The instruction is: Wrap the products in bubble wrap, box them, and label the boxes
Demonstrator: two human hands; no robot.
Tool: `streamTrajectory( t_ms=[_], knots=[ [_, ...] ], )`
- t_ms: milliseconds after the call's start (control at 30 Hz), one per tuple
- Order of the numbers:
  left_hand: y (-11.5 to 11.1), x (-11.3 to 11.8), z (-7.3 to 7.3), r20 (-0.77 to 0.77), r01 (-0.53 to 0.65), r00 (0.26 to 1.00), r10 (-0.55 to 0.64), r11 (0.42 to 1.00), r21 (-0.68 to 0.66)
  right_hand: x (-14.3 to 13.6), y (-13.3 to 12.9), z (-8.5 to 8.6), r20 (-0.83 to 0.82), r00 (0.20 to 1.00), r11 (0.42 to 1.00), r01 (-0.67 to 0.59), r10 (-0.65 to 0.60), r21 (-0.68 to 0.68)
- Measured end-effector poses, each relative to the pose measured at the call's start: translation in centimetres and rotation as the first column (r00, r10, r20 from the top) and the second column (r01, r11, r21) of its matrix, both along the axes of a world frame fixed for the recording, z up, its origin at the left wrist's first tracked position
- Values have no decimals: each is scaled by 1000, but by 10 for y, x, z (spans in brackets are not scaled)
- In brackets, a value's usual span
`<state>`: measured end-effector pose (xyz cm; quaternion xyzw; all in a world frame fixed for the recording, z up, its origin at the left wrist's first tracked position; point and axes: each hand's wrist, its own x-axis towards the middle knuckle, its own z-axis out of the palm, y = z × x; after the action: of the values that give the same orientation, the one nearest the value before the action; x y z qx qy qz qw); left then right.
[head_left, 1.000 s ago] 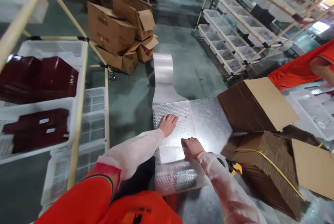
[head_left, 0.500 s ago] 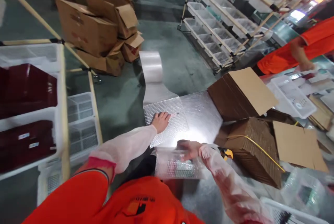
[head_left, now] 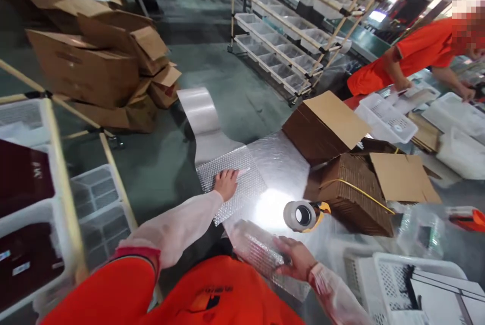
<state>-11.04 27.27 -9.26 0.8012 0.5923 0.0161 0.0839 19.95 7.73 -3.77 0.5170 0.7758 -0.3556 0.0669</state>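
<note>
The clear, shiny bubble-wrapped bundle [head_left: 261,251] lies at the tabletop's [head_left: 290,163] near edge, its end in the half-curled right hand [head_left: 296,258]. The left hand [head_left: 226,184], fingers loosely spread, presses the silvery, dimpled bubble sheet [head_left: 248,166] at the left edge.

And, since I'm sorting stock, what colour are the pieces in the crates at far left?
The pieces are dark red, seen best in the head view.

The left hand [head_left: 226,184] rests its fingers on a bubble wrap sheet [head_left: 248,183]. The right hand [head_left: 298,259] seems to grip a blurred, wrapped bundle [head_left: 257,246]; just beyond its fingers sits a tape roll [head_left: 291,216].
</note>
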Motion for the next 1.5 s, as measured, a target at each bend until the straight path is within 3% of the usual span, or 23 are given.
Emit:
streamTrajectory(
  t_ms=[100, 167, 233, 333, 433, 500, 567, 667, 733, 833, 933, 1033, 1167, 1267, 1367, 1500],
  knots=[
    [1, -1, 2, 4, -17, 1000, 17, 1000, 7, 17, -45, 3, 47, 981, 982, 190, -190, -1],
    [0, 0, 3, 0, -16, 1000, 16, 1000, 1, 31, -76, 0, 61, 927, 929, 369, -369, 19],
    [-1, 2, 3, -14, -20, 1000, 19, 1000, -12, 42, -104, -7, 30, 834, 834, 550, -551, 32],
    [-4, 8, 1, -50, -51, 997, 51, 999, -5, 52, -138, -22, -103, 635, 636, 771, -766, 22],
    [-9, 16, 3, -80, -84, 993, 87, 996, 43, 51, -157, -36, -223, 445, 455, 891, -867, 10],
    [-12, 21, 8, -88, -89, 992, 93, 995, 55, 50, -161, -43, -270, 376, 389, 921, -886, 6],
    [-17, 30, 16, -67, -68, 995, 71, 996, 56, 50, -163, -46, -291, 363, 378, 926, -885, 4],
    [-30, 61, 32, 0, 54, 999, -54, 996, 67, 52, -162, -44, -283, 421, 432, 902, -862, 26],
    [-47, 99, 42, 78, 256, 963, -256, 967, 14, 54, -161, -41, -256, 478, 481, 875, -840, 53],
    [-81, 176, 49, 200, 545, 830, -521, 834, -88, 53, -164, -38, -167, 535, 522, 845, -828, 115],
    [-113, 248, 49, 188, 568, 820, -540, 806, -164, 49, -170, -40, -113, 516, 495, 853, -849, 166],
    [-128, 285, 48, 98, 505, 861, -499, 818, -276, 46, -176, -42, -148, 461, 438, 884, -875, 161],
    [-126, 281, 57, -40, 448, 871, -490, 825, -344, 36, -181, -33, -161, 467, 441, 881, -870, 173],
    [-121, 260, 78, -75, 481, 846, -528, 816, -320, 16, -184, -24, -96, 456, 423, 872, -885, 247],
    [-120, 236, 112, -74, 506, 833, -548, 809, -298, -10, -187, -21, -39, 442, 397, 837, -896, 378],
    [-131, 206, 172, -35, 524, 831, -555, 802, -286, -35, -190, -26, -55, 463, 386, 794, -885, 469]
  ],
)
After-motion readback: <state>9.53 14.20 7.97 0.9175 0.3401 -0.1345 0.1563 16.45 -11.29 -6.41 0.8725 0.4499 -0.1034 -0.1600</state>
